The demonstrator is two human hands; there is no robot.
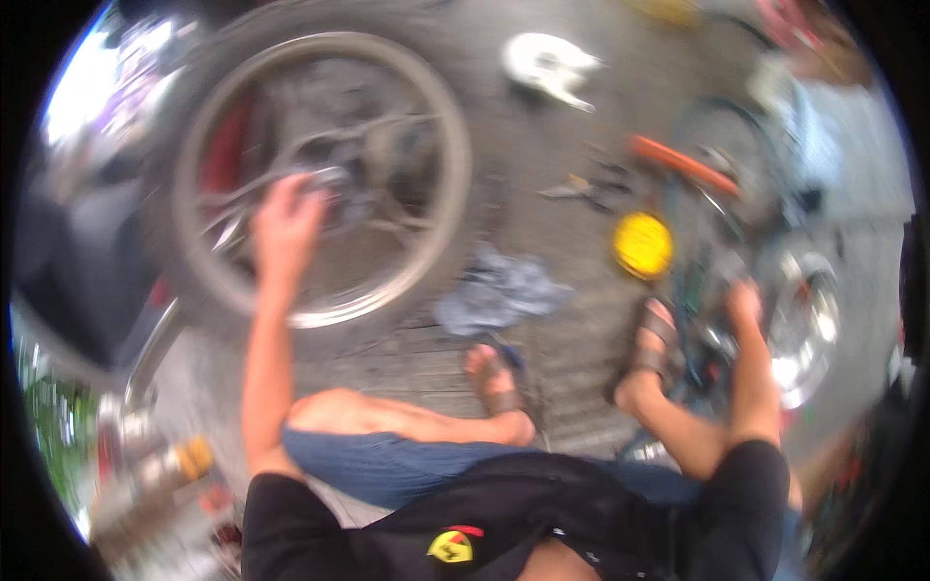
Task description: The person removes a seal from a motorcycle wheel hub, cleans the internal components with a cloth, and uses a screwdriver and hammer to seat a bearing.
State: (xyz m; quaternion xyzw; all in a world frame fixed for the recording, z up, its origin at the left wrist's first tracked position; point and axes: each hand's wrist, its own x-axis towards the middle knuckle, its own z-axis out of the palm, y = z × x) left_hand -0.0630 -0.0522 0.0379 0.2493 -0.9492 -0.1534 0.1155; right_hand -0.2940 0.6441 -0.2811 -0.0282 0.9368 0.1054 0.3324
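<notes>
Left hand [289,223] loosely curled, I reach to the metal hub [334,179] of a large wheel [455,165] in the upper left of the frame; blur leaves me unable to tell whether I pinch anything. Right of centre, my right hand [744,305], its grip also unclear, is near a shiny round metal part [806,329]. Careful work here, I judge, calls for a steady wheel and even pressure. A crumpled rag [499,290] lies near the centre.
</notes>
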